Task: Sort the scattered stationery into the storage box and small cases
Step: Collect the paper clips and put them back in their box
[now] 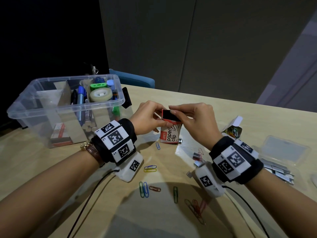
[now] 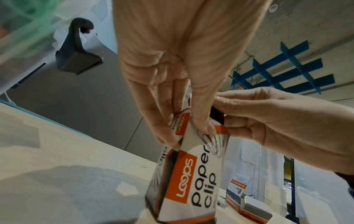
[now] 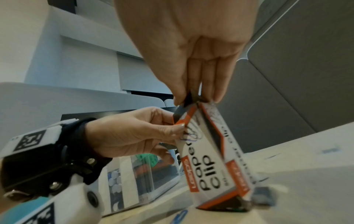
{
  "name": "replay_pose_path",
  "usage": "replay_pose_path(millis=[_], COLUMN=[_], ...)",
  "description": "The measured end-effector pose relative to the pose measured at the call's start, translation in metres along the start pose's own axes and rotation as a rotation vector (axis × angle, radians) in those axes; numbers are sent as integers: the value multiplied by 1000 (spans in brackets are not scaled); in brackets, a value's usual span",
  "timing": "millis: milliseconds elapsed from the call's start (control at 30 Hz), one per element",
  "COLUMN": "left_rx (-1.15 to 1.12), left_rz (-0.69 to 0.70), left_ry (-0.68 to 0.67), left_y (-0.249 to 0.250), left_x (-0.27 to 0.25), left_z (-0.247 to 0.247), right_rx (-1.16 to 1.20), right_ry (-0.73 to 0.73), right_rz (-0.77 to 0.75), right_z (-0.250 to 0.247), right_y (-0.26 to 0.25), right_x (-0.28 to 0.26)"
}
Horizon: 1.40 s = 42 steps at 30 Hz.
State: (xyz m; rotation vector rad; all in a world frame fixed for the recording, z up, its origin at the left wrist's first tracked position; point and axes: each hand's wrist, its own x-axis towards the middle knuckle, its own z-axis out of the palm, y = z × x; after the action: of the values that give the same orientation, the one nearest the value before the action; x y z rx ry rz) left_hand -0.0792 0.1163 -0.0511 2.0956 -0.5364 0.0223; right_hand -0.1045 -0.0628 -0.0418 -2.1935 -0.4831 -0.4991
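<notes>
Black wristbands [image 1: 240, 162], white coded tags, brown leather watch [image 1: 91, 149].

**A pale wooden table before grey panelled walls**

A light wood-grain table [image 1: 223, 107] is seen across the lower part of the head view, with soft shadows cast on it. Behind it, a blue chair back [image 1: 137, 79] is tucked against the far edge. The wall [image 1: 223, 40] is made up of large grey panels divided by thin seams; the left side is lost in darkness. From the left wrist view, blue ceiling baffles [image 2: 287, 68] are seen arranged in a grid overhead.
</notes>
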Motion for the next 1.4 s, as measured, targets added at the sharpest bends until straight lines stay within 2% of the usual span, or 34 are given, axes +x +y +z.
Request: replay_pose_path(millis=[100, 300, 533, 633, 733, 800, 1000, 1133, 1200, 1333, 1400], left_rx=[-22, -3, 134, 171, 157, 158, 150, 182, 170, 172, 173], left_rz=[12, 24, 55, 36, 39, 43, 57, 55, 50, 43, 32], left_ry=[-15, -32, 13, 32, 52, 59, 52, 38, 37, 30, 18], left_y=[0, 0, 6, 4, 6, 8, 7, 4, 3, 5, 5], left_x=[1, 1, 1, 4, 4, 4, 4, 4, 4, 4, 4], left_z=[1, -2, 3, 6, 7, 6, 7, 6, 6, 4, 2], right_rx=[8, -105, -58, -103, 18, 51, -148, -271, -302, -257, -292], right_ry=[-65, -93, -124, -231, -431, -483, -337, -341, -344, -249, -218], right_rz=[-44, -163, -103, -57, 40, 55, -198, -370, -397, -299, -331], right_z=[-10, -14, -10, -22, -40, -45, -33, -34, -33, -24, -22], right_y=[7, 11, 4, 1, 5, 7, 11, 14, 15, 19, 18], right_x=[-4, 5, 16, 26, 31, 29, 23, 21, 21, 18, 15])
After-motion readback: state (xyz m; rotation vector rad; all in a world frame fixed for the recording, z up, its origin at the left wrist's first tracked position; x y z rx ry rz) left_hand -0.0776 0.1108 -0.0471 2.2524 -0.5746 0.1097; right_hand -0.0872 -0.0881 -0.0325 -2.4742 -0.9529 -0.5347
